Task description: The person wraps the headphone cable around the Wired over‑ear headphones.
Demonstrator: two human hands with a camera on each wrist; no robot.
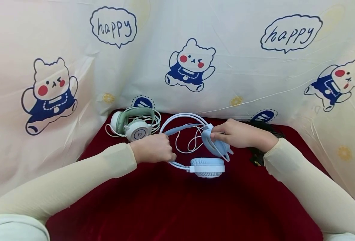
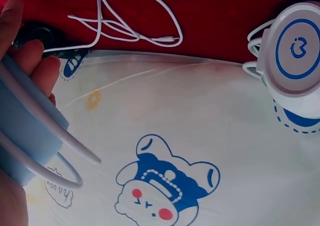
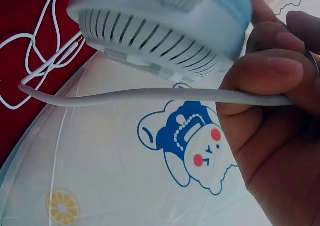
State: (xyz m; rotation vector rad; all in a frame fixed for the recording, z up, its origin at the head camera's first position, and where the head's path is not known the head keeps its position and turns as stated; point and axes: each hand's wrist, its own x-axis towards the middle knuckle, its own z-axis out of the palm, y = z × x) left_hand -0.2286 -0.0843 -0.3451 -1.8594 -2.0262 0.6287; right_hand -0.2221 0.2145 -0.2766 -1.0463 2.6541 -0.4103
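A pair of light blue and white headphones [image 1: 207,171] is held above the red cloth, its headband toward the left. My left hand [image 1: 153,149] grips the headband [image 2: 37,123], with fingers curled round the blue padded strip and white hoops. My right hand [image 1: 237,134] grips the far ear cup [image 3: 155,41] at its side. In the right wrist view a thin white cord or boom [image 3: 135,97] runs between the right thumb and fingers; which of the two it is, I cannot tell. The near ear cup faces its blue cushion upward, touched by neither hand.
Green and white headphones [image 1: 139,130] with a coiled cable lie at the back left. A white cable [image 1: 185,152] loops on the red cloth [image 1: 177,207] behind the blue pair. Something dark [image 1: 257,157] sits partly hidden beyond my right wrist. Printed curtains [image 1: 237,77] enclose the back and sides.
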